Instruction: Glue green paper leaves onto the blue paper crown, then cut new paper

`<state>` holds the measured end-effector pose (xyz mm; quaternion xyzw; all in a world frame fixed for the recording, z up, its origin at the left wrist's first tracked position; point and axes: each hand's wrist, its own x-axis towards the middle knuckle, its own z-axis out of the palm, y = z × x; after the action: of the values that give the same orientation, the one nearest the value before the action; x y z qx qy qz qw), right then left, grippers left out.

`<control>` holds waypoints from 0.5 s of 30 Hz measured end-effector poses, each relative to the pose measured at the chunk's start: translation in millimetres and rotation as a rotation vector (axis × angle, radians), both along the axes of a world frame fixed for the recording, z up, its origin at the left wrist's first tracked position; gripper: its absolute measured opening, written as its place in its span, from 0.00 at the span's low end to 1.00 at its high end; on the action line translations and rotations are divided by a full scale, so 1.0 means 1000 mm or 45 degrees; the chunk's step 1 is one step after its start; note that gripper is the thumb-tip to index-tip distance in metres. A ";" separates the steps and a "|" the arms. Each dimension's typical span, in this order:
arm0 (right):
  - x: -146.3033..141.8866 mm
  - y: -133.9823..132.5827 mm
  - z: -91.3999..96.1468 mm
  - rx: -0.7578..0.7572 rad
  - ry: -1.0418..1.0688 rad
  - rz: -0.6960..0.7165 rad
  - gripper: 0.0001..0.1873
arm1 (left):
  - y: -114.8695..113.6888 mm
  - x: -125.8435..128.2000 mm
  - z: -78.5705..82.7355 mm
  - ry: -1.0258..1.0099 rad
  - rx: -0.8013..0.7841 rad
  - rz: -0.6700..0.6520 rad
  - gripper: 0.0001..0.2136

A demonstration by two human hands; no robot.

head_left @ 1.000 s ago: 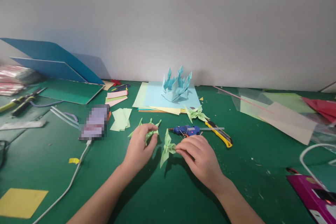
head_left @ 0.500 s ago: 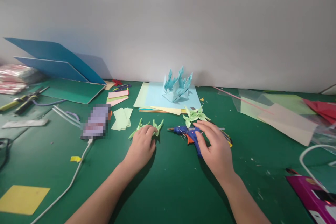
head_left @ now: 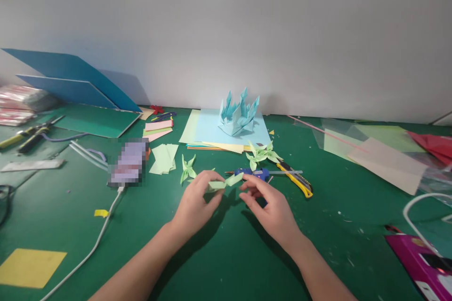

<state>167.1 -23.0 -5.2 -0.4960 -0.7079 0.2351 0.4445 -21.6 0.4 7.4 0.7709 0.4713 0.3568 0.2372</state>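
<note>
In the head view, I have the left hand (head_left: 197, 200) raised a little over the green counter (head_left: 226, 263), its grip pinched, thumb against fingers, around a pale green paper flower (head_left: 233, 179) whose free petals point toward the right hand (head_left: 270, 202). That second grip is loosely parted, thumb well away from forefinger, with nothing held; its fingertips reach the tip of a petal, though I cannot tell whether they touch. I judge the step in hand to be lifting this flower and turning it between both hands, and the next move to call for a light, steady pinch from the right, since thin folds would crease under pressure. Just behind the right fingers lies the glue gun (head_left: 252, 173), with a yellow cutter (head_left: 294, 181) to its right and a green cluster (head_left: 262, 153) of folded paper behind it. A lone flower (head_left: 188, 169) rests left of the left hand. Half a second ago, I had the right hand above the glue gun's handle and the left over folded paper on the counter; now the right has come inward and lower, the left has brought its flower up and toward the middle, and the lone flower shows uncovered.
</note>
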 end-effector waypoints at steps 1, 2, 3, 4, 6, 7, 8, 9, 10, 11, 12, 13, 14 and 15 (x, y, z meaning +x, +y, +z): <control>-0.003 -0.001 0.000 -0.038 0.067 0.028 0.15 | -0.002 0.002 -0.002 -0.007 -0.030 -0.032 0.08; -0.006 -0.002 0.000 -0.070 0.130 0.043 0.13 | -0.004 0.003 -0.003 -0.015 -0.048 -0.069 0.08; -0.007 -0.003 0.000 -0.096 0.187 0.048 0.11 | -0.005 0.003 -0.005 -0.026 -0.049 -0.112 0.09; -0.009 -0.004 0.001 -0.115 0.234 0.043 0.10 | -0.006 0.004 -0.005 -0.040 -0.032 -0.158 0.10; -0.009 -0.004 0.002 -0.140 0.290 0.015 0.08 | -0.008 0.003 -0.004 -0.055 0.023 -0.262 0.11; -0.009 -0.004 0.003 -0.148 0.303 -0.003 0.09 | -0.009 0.003 -0.002 -0.052 0.044 -0.318 0.11; -0.009 -0.004 0.004 -0.152 0.311 -0.020 0.09 | -0.010 0.003 0.000 -0.044 0.054 -0.371 0.11; -0.008 -0.003 0.004 -0.156 0.319 -0.035 0.09 | -0.010 0.002 0.002 -0.035 0.051 -0.422 0.11; -0.007 -0.003 0.005 -0.163 0.326 -0.044 0.09 | -0.011 0.002 0.004 -0.032 0.040 -0.465 0.10; -0.007 -0.003 0.005 -0.171 0.331 -0.046 0.09 | -0.011 0.002 0.006 -0.034 0.024 -0.500 0.10; -0.006 -0.003 0.005 -0.180 0.334 -0.039 0.09 | -0.011 0.001 0.007 -0.042 0.009 -0.522 0.09; -0.006 -0.003 0.005 -0.189 0.335 -0.022 0.09 | -0.011 0.001 0.007 -0.053 -0.008 -0.529 0.08; -0.006 -0.003 0.005 -0.197 0.335 0.000 0.09 | -0.011 0.001 0.007 -0.066 -0.022 -0.524 0.08; -0.006 -0.003 0.005 -0.203 0.338 0.025 0.09 | -0.011 0.001 0.007 -0.083 -0.033 -0.507 0.07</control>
<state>160.7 -26.3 -0.2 -0.4873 -0.6270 0.3584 0.4909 -20.3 -10.3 13.9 0.8338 0.3063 0.3215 0.3280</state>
